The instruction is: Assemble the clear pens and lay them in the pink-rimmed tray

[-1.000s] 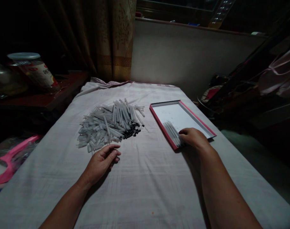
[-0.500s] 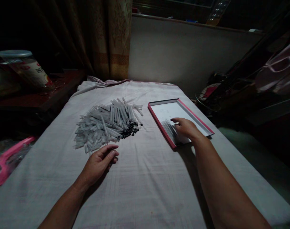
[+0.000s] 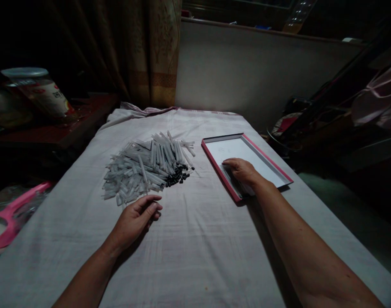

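A heap of clear, slim plastic tubes lies on the white cloth, with small black caps at its right edge. Just in front of the heap rests my left hand, loosely curved, with nothing visible between thumb and fingers. My right hand is inside a shallow red-edged tray with a white bottom. Its fingers stretch over a row of thin tubes along the tray's left wall, covering most of them. Whether the fingertips press on these tubes is hard to see.
The cloth-covered surface runs back toward a pale wall. On the left, a lidded jar stands on a dark red table, and a pink plastic handle shows beside the cloth. A curtain hangs behind.
My right hand has shifted slightly left and flattened over the row of tubes, now hiding more of them. My left hand stays in place by the heap.
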`<state>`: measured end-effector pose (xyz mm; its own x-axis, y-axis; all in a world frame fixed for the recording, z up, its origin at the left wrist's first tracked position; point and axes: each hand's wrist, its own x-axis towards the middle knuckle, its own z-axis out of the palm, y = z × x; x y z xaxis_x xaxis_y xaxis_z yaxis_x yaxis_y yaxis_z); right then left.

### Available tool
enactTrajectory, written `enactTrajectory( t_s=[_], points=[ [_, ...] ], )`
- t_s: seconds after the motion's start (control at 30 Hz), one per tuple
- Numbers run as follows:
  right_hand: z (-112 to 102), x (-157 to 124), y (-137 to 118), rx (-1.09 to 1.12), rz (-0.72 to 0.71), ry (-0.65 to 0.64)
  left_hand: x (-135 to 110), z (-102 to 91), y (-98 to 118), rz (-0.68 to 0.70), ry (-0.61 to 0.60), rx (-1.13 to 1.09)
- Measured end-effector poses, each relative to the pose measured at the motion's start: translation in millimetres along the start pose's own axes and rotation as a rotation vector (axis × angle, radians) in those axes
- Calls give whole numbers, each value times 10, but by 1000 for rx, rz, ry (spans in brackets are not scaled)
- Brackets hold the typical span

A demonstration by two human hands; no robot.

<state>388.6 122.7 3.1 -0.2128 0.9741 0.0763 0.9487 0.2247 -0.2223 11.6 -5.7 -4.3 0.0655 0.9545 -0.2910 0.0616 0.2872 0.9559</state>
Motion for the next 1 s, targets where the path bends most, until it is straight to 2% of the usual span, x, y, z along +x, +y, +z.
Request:
enactTrajectory(
  t_s=[0.1,0.2,0.33,0.5,0.63,0.8,1.0],
  points=[
    [-4,-7,-32,-40,11,34,1,-2,4,6,5,-16],
    [-15,-27,-152,-41,19,161,11,-2,3,0,5,-22],
    [-17,-61,-598,32,-29,269,13,-2,8,0,6,-28],
    [76,-46,-1451,75,-212,111,-22,-26,72,1,37,-73],
    [189,10,-1952,68,-226,9,-15,-56,121,19,23,-106],
    [274,-2,-2208,37,-201,-8,45,-90,126,111,106,-120],
    [333,-130,-2242,-26,-167,-23,60,-109,131,137,172,-160]
  ],
)
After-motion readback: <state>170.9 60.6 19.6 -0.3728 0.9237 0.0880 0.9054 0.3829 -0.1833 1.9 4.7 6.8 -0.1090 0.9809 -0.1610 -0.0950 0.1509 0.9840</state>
